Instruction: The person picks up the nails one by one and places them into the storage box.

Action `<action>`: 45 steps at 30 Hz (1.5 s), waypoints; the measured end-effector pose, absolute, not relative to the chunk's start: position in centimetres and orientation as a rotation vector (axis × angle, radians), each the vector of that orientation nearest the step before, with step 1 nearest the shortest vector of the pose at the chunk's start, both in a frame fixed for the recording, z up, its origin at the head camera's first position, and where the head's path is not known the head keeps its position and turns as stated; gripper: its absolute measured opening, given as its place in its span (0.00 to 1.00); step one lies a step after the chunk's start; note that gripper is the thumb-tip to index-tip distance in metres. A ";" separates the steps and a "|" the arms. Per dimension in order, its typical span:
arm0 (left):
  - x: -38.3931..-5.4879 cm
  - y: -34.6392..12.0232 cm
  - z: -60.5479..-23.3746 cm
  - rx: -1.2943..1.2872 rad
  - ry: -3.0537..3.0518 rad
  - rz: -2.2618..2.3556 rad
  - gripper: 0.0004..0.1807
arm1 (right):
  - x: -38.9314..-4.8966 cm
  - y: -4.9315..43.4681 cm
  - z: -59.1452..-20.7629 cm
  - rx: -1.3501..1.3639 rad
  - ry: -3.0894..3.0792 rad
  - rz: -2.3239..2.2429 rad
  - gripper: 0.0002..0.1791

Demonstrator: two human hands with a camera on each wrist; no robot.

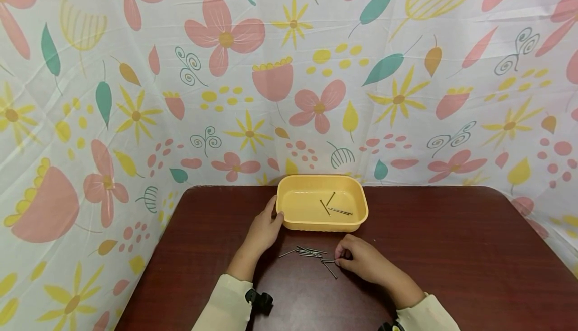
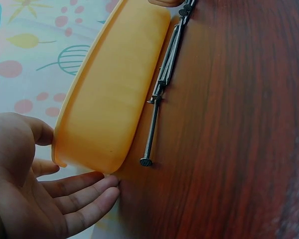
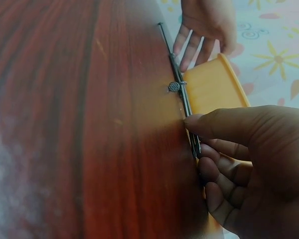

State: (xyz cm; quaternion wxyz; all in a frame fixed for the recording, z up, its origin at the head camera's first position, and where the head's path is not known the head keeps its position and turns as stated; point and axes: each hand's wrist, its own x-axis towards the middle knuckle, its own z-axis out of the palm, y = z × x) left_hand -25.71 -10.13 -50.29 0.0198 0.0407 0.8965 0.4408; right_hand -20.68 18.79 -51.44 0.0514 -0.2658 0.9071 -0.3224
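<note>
My left hand touches the left end of a yellow plastic tray, its fingers loosely extended along the corner. In the left wrist view those fingers are spread, with fingertips right at the tray's end wall. My right hand is low over the table in front of the tray, thumb and forefinger pinching the end of a nail. Beside it lies a loose pile of steel nails, one of them slanting toward me. Several more nails lie inside the tray, toward its right side.
The dark red wood-grain table reaches back to a white cloth printed with flowers and leaves. Behind the tray the cloth hangs close to the table's far edge. A black strap device sits on the left wrist.
</note>
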 end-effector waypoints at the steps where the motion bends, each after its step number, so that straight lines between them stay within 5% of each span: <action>1: -25.7 -10.1 -50.3 0.127 2.779 1.370 0.34 | -20.7 18.8 -51.4 -0.808 2.760 -0.981 0.05; 45: -25.4 -10.1 -50.0 0.101 2.772 1.365 0.34 | -20.6 18.6 -51.5 -0.785 2.768 -1.052 0.08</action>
